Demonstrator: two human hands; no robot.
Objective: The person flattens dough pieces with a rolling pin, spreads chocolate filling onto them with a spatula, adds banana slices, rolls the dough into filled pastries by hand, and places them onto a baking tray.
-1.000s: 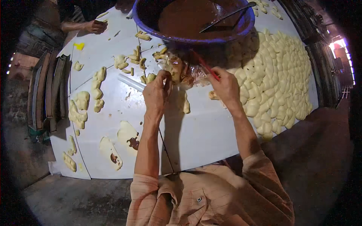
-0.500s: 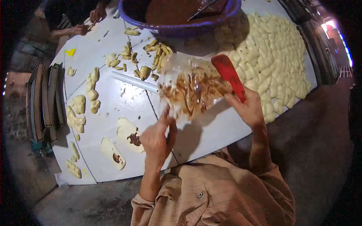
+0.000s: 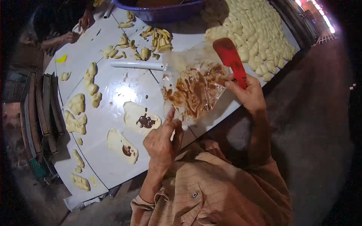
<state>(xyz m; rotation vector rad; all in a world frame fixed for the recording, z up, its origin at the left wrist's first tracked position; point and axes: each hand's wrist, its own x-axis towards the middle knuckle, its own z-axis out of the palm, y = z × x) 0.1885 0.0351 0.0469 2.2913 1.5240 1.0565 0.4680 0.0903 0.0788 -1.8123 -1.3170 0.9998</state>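
1. Plastic bag (image 3: 194, 88) spread between two bent arms: the left hand (image 3: 162, 145) points its index finger upward, the right hand (image 3: 249, 96) angles inward.
2. Right fingers are closed round a red spatula (image 3: 228, 54), thumb by the bag's right edge; left fingers meet its lower left side, but I can't tell whether they pinch.
3. Clear, crinkled film above the worktop (image 3: 98, 132), near its front edge, streaked with brown paste (image 3: 192, 100); smooth, flattened dough ovals (image 3: 132, 113) lie left.
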